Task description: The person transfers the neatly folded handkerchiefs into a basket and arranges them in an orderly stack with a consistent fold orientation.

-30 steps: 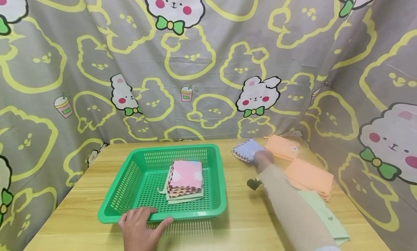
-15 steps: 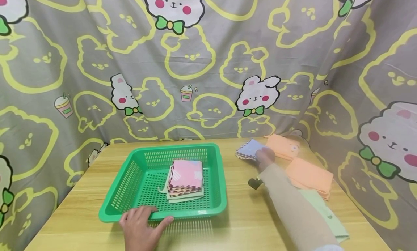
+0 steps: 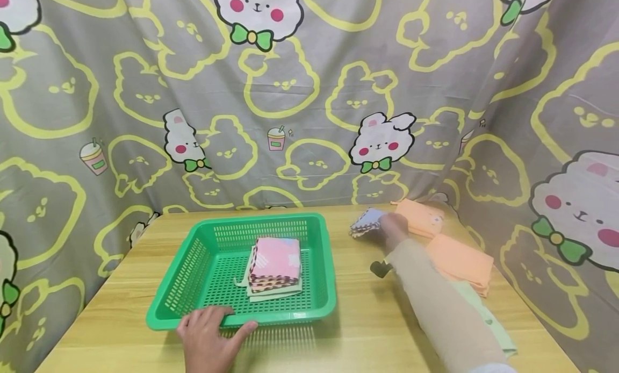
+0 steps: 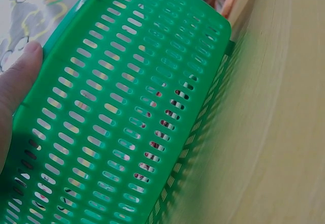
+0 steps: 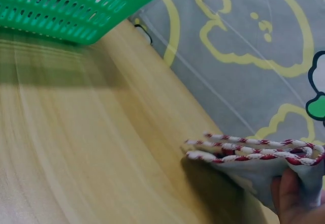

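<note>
Left hand (image 3: 208, 338): clamped on the near rim of the green plastic basket (image 3: 282, 320), fingers over it, thumb outside. Right hand (image 3: 394, 228): pinching the blue folded cloth (image 3: 366, 220) by its right end, thumb on its face. Cloth hangs tilted, braided edging outward, shadow below; contact with the wooden table (image 3: 358, 330) cannot be told.

Progress (judged): partway. In basket: pink folded cloth (image 3: 278, 257) atop a pale folded cloth (image 3: 275, 297); layer count unclear. Outside: the blue one, the far orange cloth (image 3: 417, 217), the near orange cloth (image 3: 461, 261) and the light green cloth (image 3: 486, 308), partly behind the sleeve (image 3: 435, 308).

Edges, room: wood shows between basket and right forearm; mesh floor lies bare left of the pile. Basket's right rim stands between blue cloth and pile. Curtain (image 3: 300, 99) hangs just behind the table's far edge.
</note>
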